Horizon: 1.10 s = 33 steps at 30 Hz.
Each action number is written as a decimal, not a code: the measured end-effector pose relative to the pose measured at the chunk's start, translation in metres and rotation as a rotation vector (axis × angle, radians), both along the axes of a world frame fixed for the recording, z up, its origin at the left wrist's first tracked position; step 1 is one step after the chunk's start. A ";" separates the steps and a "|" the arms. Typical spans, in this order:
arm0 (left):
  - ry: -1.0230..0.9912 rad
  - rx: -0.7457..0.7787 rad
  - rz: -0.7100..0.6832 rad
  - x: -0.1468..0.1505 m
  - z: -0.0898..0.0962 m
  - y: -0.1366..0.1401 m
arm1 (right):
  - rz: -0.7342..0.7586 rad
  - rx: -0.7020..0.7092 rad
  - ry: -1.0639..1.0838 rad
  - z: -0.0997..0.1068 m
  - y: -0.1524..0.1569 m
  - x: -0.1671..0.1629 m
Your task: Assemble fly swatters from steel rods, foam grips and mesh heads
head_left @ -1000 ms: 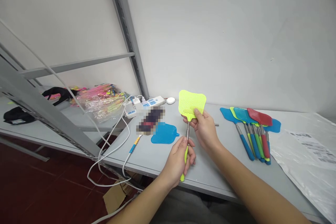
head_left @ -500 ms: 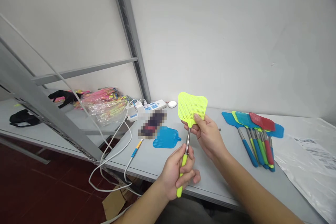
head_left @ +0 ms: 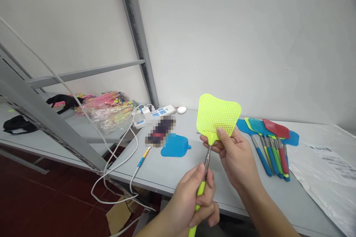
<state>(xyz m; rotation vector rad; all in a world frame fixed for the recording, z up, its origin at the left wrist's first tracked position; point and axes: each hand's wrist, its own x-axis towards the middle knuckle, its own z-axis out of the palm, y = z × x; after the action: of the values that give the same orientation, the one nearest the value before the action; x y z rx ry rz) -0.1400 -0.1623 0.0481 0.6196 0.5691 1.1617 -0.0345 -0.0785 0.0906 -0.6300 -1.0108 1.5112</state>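
Note:
A yellow-green fly swatter (head_left: 218,116) is held upright in front of me, its perforated head facing me. My left hand (head_left: 196,196) is wrapped around its green grip and the lower end of the metal shaft. Up at the head, my right hand (head_left: 236,152) pinches the base of the mesh, thumb in front and fingers behind. A loose blue swatter head (head_left: 175,146) lies on the table to the left. At the right rests a bunch of finished-looking swatters (head_left: 274,155) in blue, green, red and yellow, with their handles toward me.
A white power strip (head_left: 158,114) with plugs and looping cables sits at the table's back left, near a small white round object (head_left: 181,110). A blurred-out dark item (head_left: 161,130) lies close by. Plastic-wrapped colourful goods (head_left: 111,109) are behind the metal rack (head_left: 140,37). White plastic packaging (head_left: 319,177) covers the right.
Both hands have brought the fly swatter to the right and closer to me, so it looks larger. Both keep their hold on it.

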 end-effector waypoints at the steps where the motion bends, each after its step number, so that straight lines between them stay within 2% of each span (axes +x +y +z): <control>1: 0.056 0.000 0.018 0.000 0.000 0.000 | 0.008 -0.011 -0.021 -0.001 0.000 0.001; 4: 0.195 -0.005 0.068 0.000 0.002 0.000 | -0.003 -0.026 -0.067 -0.006 -0.001 0.005; 9: 0.321 -0.018 0.066 -0.002 0.010 -0.001 | -0.042 -0.010 -0.053 -0.009 -0.008 0.002; 12: 0.470 0.020 0.065 -0.010 0.014 0.000 | -0.050 0.011 -0.069 -0.007 -0.011 0.000; 15: 0.813 0.152 0.131 -0.019 0.017 0.003 | -0.048 0.031 -0.106 -0.002 -0.013 0.001; 19: 1.490 0.366 0.335 -0.024 0.021 0.012 | -0.111 0.057 -0.105 0.003 -0.016 -0.001; 21: 1.754 0.387 0.395 -0.023 0.023 0.017 | -0.167 0.069 -0.098 0.005 -0.016 -0.003; 23: 1.894 0.391 0.423 -0.021 0.024 0.023 | -0.206 0.079 -0.098 0.005 -0.014 -0.004; 24: 1.901 0.400 0.420 -0.019 0.025 0.025 | -0.207 0.081 -0.101 0.004 -0.012 -0.003; 26: 1.778 0.433 0.365 -0.015 0.025 0.026 | -0.159 0.075 -0.114 0.002 -0.008 0.002; 29: 1.371 0.465 0.229 -0.007 0.025 0.024 | -0.038 0.032 -0.147 -0.005 -0.004 0.018; 31: 1.109 0.414 0.130 0.000 0.024 0.020 | -0.018 0.016 -0.186 -0.010 -0.007 0.031; 33: 0.948 0.352 0.060 0.008 0.022 0.018 | -0.013 0.021 -0.237 -0.016 -0.013 0.041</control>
<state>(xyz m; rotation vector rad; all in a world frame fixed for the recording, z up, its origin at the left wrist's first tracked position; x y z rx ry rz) -0.1323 -0.1448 0.0703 1.4881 1.1934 0.9823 0.0067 -0.0910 0.0748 -0.8123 -1.1983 1.4357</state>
